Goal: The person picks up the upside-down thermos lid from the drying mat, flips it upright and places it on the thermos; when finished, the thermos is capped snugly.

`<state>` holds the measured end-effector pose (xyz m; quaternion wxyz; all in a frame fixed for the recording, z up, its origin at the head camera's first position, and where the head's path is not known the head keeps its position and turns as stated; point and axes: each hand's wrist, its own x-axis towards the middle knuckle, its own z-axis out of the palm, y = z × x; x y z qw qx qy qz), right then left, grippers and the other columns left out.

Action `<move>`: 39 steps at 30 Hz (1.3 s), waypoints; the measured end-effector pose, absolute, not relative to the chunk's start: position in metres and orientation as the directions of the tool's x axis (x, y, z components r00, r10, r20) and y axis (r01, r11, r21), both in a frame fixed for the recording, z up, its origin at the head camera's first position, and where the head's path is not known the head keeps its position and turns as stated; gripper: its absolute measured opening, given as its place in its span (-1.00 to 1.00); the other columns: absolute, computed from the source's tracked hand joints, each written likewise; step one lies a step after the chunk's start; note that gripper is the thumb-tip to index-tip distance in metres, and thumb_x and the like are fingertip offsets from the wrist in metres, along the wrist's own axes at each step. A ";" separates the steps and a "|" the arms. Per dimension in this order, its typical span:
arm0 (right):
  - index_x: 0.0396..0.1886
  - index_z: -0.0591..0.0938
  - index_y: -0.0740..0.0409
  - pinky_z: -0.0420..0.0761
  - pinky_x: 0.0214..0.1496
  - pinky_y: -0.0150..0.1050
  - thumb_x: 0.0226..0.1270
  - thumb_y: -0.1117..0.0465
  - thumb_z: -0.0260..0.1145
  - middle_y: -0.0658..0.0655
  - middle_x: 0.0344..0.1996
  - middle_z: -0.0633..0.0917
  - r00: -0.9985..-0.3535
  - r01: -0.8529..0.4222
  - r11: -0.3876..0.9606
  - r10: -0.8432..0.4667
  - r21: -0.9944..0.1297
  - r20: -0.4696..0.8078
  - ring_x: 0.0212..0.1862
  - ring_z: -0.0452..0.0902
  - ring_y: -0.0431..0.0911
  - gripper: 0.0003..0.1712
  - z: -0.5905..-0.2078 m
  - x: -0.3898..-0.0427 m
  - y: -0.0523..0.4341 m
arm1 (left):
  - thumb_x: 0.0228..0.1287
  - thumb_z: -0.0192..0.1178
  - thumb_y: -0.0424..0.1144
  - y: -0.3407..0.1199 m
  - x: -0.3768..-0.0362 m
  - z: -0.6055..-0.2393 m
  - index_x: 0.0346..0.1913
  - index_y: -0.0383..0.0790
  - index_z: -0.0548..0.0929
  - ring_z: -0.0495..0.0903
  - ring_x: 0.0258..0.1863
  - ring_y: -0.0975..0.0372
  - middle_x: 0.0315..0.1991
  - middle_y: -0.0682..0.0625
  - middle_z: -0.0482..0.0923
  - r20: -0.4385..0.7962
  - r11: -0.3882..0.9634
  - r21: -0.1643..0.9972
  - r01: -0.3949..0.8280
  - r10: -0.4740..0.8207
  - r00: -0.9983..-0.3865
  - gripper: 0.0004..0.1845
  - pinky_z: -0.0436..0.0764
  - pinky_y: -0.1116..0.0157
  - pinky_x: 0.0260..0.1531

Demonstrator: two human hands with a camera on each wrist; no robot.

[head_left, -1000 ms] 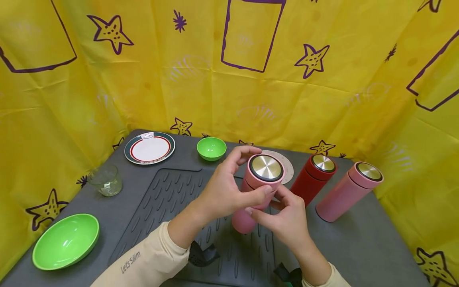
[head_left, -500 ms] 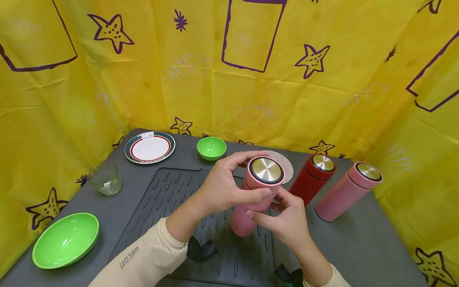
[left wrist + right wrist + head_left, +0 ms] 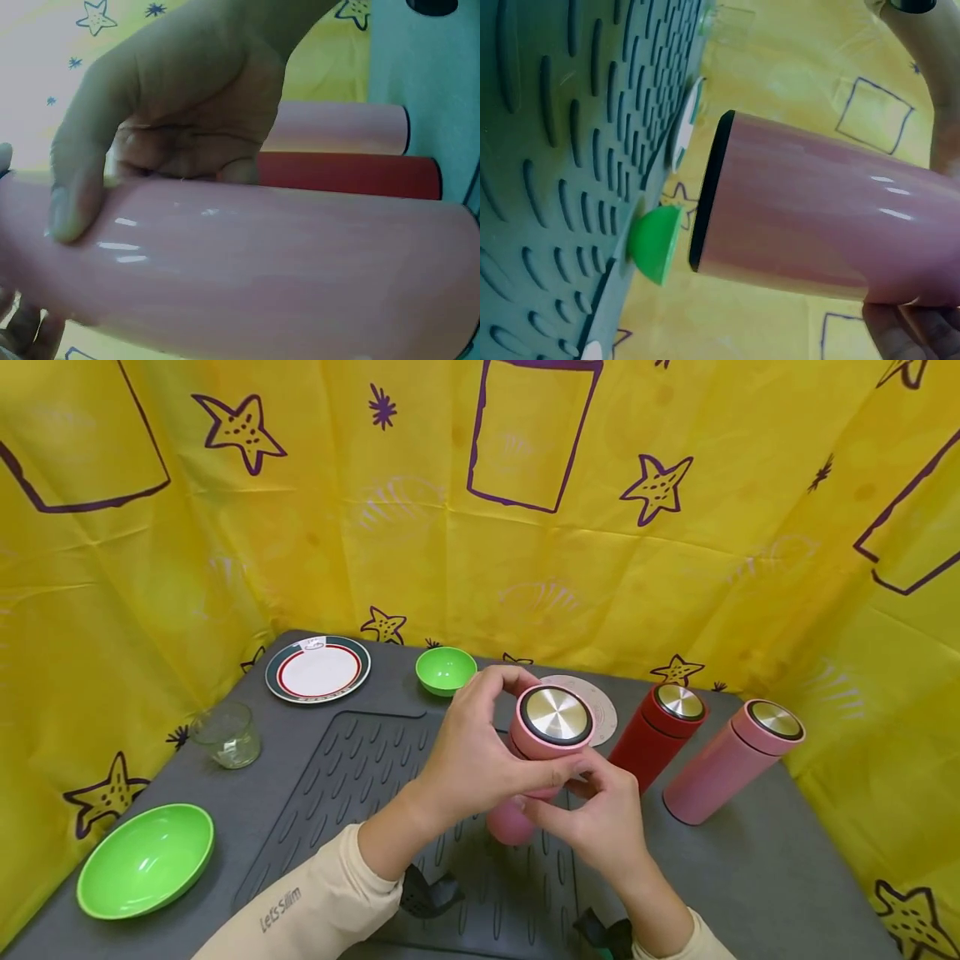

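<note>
A pink thermos bottle with a silver-topped lid is held tilted in front of me by both hands. My left hand wraps round the lid, its thumb across the near side. Just below, my right hand grips the body, thumb in front. In the left wrist view the right hand's thumb presses along the pink side. The bottle's black base hangs over the ribbed grey mat, with a gap between them in the right wrist view.
To the right stand a red thermos and a second pink thermos. A round pale disc lies behind my hands. Leftward are a small green bowl, a rimmed plate, a glass and a large green bowl.
My left hand shifts and turns a little on the lid; its thumb has slid rightward until it meets the right hand's fingers. The right hand keeps its grip, nearly still.
</note>
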<state>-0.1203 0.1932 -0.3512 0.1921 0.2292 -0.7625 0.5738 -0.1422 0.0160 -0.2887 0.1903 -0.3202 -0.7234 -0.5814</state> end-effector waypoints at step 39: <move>-0.11 0.71 0.11 0.69 -0.22 -0.19 -0.17 0.42 0.58 0.09 -0.24 0.75 -0.751 -0.660 0.200 -0.152 -0.724 0.643 -0.23 0.70 -0.05 -0.50 -0.348 -0.116 0.194 | -0.17 0.62 -0.15 0.017 -0.137 -0.291 0.25 -0.11 0.39 0.45 0.04 0.26 0.05 0.16 0.48 0.642 0.029 0.740 0.672 0.267 -0.719 -0.14 0.53 0.24 -0.02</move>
